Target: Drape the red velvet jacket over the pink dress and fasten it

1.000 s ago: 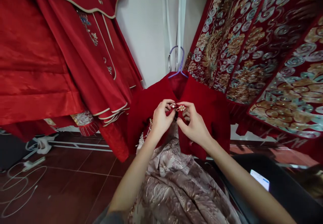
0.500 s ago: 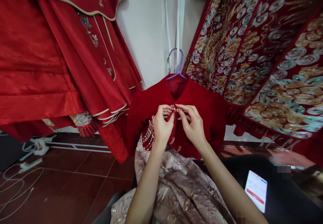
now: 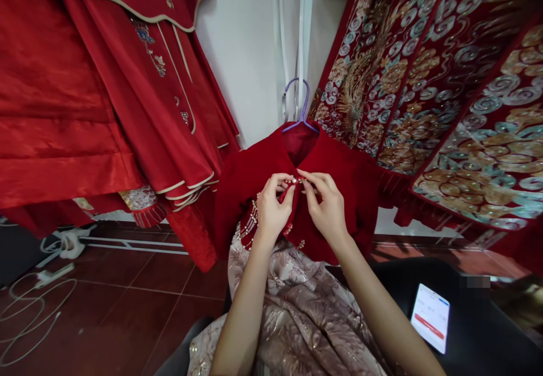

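Observation:
A short red velvet jacket [image 3: 352,189] hangs on a purple hanger [image 3: 299,104] in front of me, over a pale brocade skirt [image 3: 297,308]. Both hands meet at the jacket's front opening just below the collar. My left hand [image 3: 271,209] pinches the left half of a small beaded clasp [image 3: 296,180] between thumb and fingers. My right hand [image 3: 326,209] pinches the right half of it. Bead fringe hangs from the jacket beside my left wrist.
Red satin robes [image 3: 106,99] hang at the left. Embroidered red garments [image 3: 441,82] with gold and teal swirls hang at the right. A lit phone [image 3: 430,316] lies on a dark surface at lower right. White cables [image 3: 38,297] trail over the brown tiled floor.
The two clasp halves were apart a second ago and now sit together between my fingertips. The jacket front has closed up, and the view has shifted slightly so the phone shows fully.

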Available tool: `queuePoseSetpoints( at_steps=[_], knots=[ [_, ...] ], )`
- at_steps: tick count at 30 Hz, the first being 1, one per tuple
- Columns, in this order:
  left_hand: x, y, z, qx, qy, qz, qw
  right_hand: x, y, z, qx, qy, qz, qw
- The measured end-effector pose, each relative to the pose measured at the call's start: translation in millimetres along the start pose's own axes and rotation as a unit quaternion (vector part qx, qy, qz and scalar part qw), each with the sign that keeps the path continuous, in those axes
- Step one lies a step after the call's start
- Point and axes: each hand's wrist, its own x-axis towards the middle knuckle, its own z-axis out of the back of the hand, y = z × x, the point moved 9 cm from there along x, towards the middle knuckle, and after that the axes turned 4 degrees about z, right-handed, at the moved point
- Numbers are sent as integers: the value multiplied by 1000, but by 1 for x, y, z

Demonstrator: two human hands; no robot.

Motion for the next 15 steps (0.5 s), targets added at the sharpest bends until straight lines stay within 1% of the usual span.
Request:
queuePoseSetpoints(
  at_steps=[3, 10, 15],
  knots=[
    [0, 2, 0, -10, 0, 4, 1000, -1, 0, -2, 10, 0, -8, 1000],
    [-1, 14, 4, -55, -35, 42, 997, -1, 2, -5, 10, -3, -15, 1000],
    [4, 15, 7, -50, -56, 38, 996, 5, 1, -8, -1, -3, -20, 1000]
  ],
)
